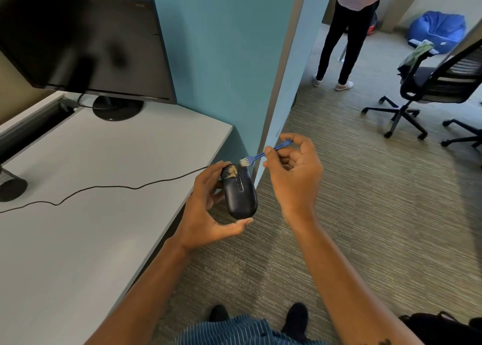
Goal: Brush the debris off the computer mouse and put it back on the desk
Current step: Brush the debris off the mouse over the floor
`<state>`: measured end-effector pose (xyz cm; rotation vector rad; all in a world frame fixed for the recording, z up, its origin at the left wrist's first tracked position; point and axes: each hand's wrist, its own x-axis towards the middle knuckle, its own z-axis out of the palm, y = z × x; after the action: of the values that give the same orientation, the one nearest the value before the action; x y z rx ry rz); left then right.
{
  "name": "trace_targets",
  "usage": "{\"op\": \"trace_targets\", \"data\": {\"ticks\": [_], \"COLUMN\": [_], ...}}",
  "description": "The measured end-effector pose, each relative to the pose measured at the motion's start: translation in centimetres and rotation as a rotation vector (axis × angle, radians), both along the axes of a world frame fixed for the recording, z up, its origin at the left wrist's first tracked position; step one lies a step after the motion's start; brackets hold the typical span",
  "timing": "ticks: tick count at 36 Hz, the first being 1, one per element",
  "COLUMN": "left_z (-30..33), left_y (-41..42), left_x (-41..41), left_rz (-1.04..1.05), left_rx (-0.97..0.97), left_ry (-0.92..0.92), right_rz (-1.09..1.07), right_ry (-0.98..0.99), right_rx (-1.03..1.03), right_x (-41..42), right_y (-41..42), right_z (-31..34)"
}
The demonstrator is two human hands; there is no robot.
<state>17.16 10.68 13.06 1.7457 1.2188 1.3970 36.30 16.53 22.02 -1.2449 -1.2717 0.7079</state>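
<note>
- Your left hand (208,209) cradles the mouse (240,192) off the desk (78,214) edge, over the carpet; fingers curl round its left side, thumb under the rear end.
- Your right hand (292,177) pinches the blue brush (260,156), bristles at the mouse's front by the tan debris (231,172).
- Mouse looks light, rigid plastic with a smooth, likely slick shell, so keep holding by the sides, not the top.
- The cable (104,188) trails back across the desk and may tug when you move it.
- Debris looks loose and crumbly; light strokes should do.
- Brush is thin and probably flexes, so grip nearer the head for control.
- Set the mouse down flat on the desk.
</note>
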Motion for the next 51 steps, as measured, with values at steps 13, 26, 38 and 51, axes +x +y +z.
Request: {"op": "trace_targets", "data": {"ticks": [13,26,38,51], "left_z": [0.4,0.5,0.4,0.6], "left_y": [-0.4,-0.4,0.0,-0.4], "left_x": [-0.1,-0.2,-0.2,-0.3], "left_rz": [-0.001,-0.011,-0.015,-0.019], "left_rx": [0.002,0.03,0.035,0.041], "left_ry": [-0.018,-0.011,-0.019,-0.007], "right_rz": [-0.009,0.079,0.131,0.087], "right_ry": [0.051,0.063,0.067,-0.077], "right_rx": [0.025,-0.008,-0.019,0.019], "right_x": [0.2,0.5,1.5,1.4], "right_y": [-0.1,-0.4,-0.4,-0.5], "right_z": [0.3,0.2,-0.1,0.6]}}
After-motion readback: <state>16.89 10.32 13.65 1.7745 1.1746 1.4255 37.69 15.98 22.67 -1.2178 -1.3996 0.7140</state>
